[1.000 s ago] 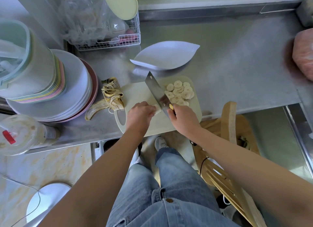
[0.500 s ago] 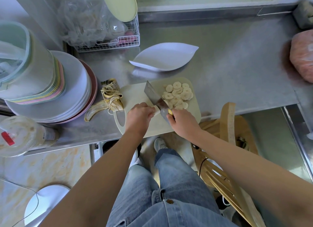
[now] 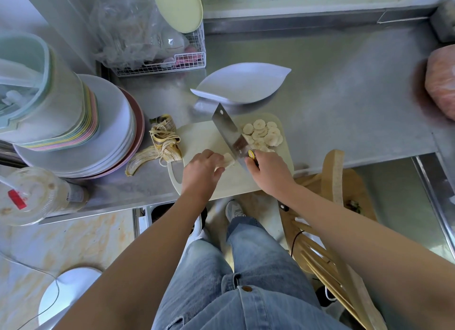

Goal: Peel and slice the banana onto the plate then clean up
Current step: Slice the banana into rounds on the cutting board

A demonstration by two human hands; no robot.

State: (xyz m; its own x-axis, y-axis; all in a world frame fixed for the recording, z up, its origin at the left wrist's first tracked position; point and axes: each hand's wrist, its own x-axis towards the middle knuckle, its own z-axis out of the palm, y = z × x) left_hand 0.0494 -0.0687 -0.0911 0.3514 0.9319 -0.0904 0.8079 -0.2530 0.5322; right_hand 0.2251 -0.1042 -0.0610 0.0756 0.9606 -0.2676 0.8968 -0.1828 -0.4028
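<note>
One cleaver [image 3: 227,128], one banana stub [image 3: 228,160] (one plate [image 3: 242,83])

The left hand [image 3: 200,172] and right hand [image 3: 268,173] lead back into bare forearms. Nearer the body than the hands, the person wears faded light-blue denim jeans [image 3: 246,268] with pale worn patches, stitched seams and a round copper-coloured button [image 3: 247,288] at the waistband. Just below the hands, a grey-white sneaker [image 3: 234,210] pokes from one hem, and a white sneaker [image 3: 197,227] shows beside the left forearm.
</note>
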